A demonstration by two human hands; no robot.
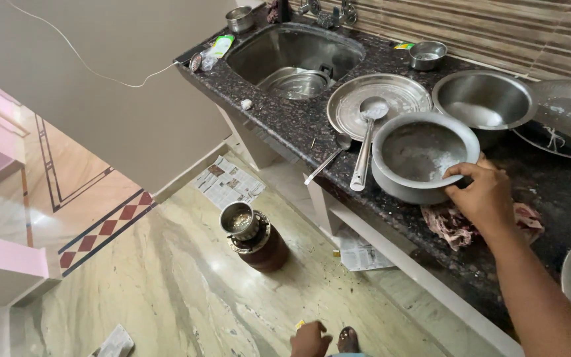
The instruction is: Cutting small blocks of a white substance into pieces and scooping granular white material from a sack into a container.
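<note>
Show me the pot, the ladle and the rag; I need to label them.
pot [418, 153]: head view, inside bottom.
ladle [365, 151]: head view, middle of handle.
rag [449, 225]: head view, crumpled left part.

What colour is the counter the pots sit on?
Black granite speckled with brown, seen in the head view: counter.

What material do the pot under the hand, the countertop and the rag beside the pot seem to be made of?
The pot that the right hand grips by the rim looks like dull grey metal, perhaps aluminium or steel: matte sheen, whitish residue inside. The countertop seems polished dark granite, speckled and glossy. The rag looks like soft cloth, crumpled, pinkish-brown.
</note>
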